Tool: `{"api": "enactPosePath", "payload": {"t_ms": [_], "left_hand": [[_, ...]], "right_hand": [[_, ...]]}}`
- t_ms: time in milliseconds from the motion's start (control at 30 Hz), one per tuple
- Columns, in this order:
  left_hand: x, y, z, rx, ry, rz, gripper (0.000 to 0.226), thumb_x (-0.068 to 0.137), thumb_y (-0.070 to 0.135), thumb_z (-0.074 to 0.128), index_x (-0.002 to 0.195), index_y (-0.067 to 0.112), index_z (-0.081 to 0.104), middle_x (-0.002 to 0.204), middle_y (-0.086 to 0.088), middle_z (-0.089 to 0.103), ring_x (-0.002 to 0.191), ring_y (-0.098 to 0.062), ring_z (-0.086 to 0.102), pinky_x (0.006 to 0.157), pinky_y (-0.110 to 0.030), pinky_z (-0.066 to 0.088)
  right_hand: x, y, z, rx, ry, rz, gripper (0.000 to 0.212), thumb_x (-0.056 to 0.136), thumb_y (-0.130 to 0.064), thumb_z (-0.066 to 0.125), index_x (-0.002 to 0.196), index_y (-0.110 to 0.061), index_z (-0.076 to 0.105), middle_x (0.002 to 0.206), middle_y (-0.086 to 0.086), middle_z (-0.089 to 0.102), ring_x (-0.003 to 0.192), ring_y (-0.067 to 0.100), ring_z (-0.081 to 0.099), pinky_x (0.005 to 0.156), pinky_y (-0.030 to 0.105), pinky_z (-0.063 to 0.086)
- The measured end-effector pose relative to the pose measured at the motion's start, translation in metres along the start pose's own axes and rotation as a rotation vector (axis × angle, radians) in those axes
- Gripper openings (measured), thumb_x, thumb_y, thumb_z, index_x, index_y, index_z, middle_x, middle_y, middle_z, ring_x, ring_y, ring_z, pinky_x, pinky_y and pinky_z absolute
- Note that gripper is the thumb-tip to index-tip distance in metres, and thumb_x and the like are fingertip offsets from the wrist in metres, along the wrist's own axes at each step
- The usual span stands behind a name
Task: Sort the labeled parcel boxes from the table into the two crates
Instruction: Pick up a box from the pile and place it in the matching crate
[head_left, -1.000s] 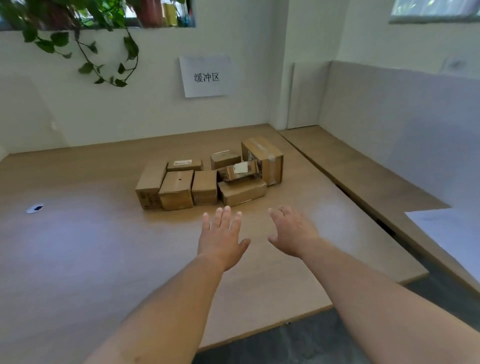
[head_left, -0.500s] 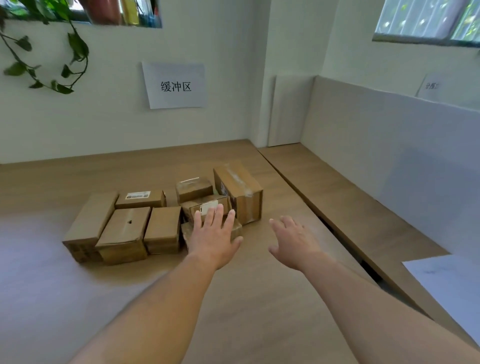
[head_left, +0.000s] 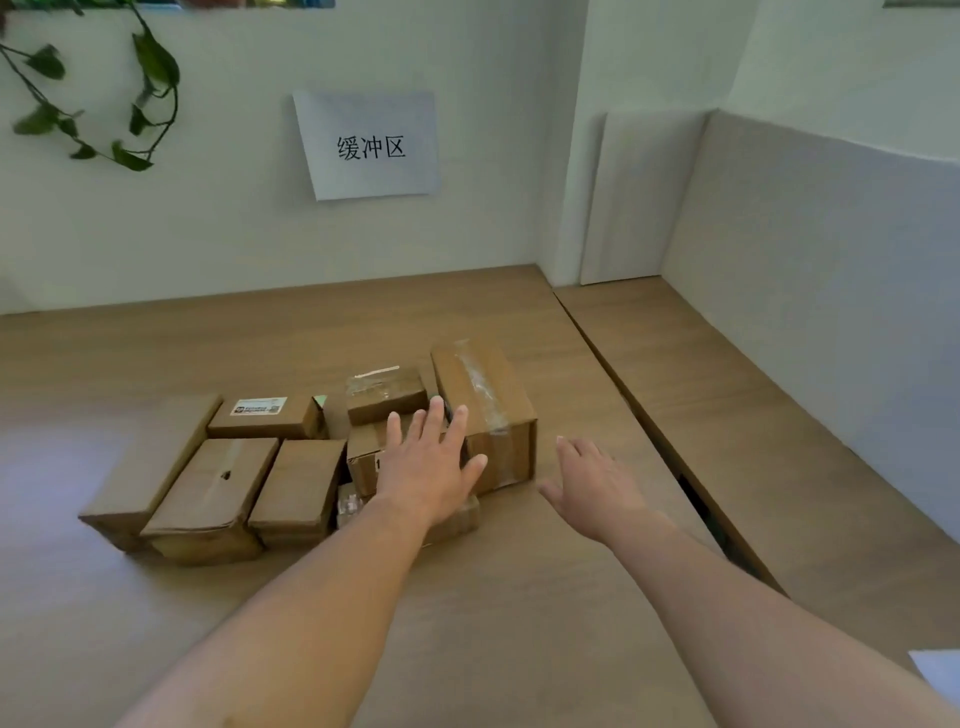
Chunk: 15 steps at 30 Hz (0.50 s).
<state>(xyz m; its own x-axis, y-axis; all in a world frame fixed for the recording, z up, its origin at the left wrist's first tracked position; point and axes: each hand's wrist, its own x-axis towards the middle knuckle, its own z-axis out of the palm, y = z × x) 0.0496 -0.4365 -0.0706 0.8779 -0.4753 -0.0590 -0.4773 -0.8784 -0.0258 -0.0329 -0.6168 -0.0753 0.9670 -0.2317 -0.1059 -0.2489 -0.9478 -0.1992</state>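
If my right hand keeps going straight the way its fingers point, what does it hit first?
Probably the big taped box. The right hand is open with its fingers aimed forward and slightly left, toward that box's near right corner. Depth is unclear, so it might slip just past onto the bare table.

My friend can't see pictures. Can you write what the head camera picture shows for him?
A person's left hand, fingers spread, reaches over a cluster of brown cardboard parcel boxes on a wooden table, while the open right hand hovers beside them. A paper sign and a trailing plant are on the white wall behind.
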Motion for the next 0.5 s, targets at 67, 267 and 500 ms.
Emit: {"api": "enactPosePath", "payload": {"t_ms": [67,267,500], "left_hand": [[0.018,0.004,0.004,0.009,-0.037,-0.015,0.068,0.098,0.059,0.016,0.153,0.027,-0.008,0.161,-0.007,-0.012,0.148,-0.024,0.014,0.115,-0.050,-0.011],[0.061,0.017,0.014,-0.023,-0.086,-0.046,0.069,0.097,0.061,0.018,0.154,0.027,-0.002,0.162,-0.010,-0.007,0.145,-0.024,0.024,0.114,-0.047,-0.016],[0.054,0.037,0.027,-0.010,-0.099,-0.067,0.086,0.093,0.065,0.030,0.154,0.010,0.002,0.161,-0.017,-0.002,0.148,-0.026,0.004,0.116,-0.042,-0.012]], "right_hand": [[0.019,0.007,0.004,0.042,-0.013,-0.004,0.061,0.097,-0.046,0.044,0.143,-0.008,0.029,0.142,0.010,0.041,0.130,0.027,0.040,0.103,0.040,0.036],[0.064,0.014,0.017,0.182,-0.068,-0.008,0.073,0.097,-0.050,0.038,0.151,-0.009,0.012,0.148,0.015,0.035,0.132,0.031,0.037,0.101,0.042,0.036],[0.074,0.017,0.026,0.315,-0.021,-0.059,0.071,0.094,-0.041,0.051,0.149,-0.007,0.021,0.147,0.012,0.040,0.132,0.027,0.039,0.102,0.035,0.034]]}}
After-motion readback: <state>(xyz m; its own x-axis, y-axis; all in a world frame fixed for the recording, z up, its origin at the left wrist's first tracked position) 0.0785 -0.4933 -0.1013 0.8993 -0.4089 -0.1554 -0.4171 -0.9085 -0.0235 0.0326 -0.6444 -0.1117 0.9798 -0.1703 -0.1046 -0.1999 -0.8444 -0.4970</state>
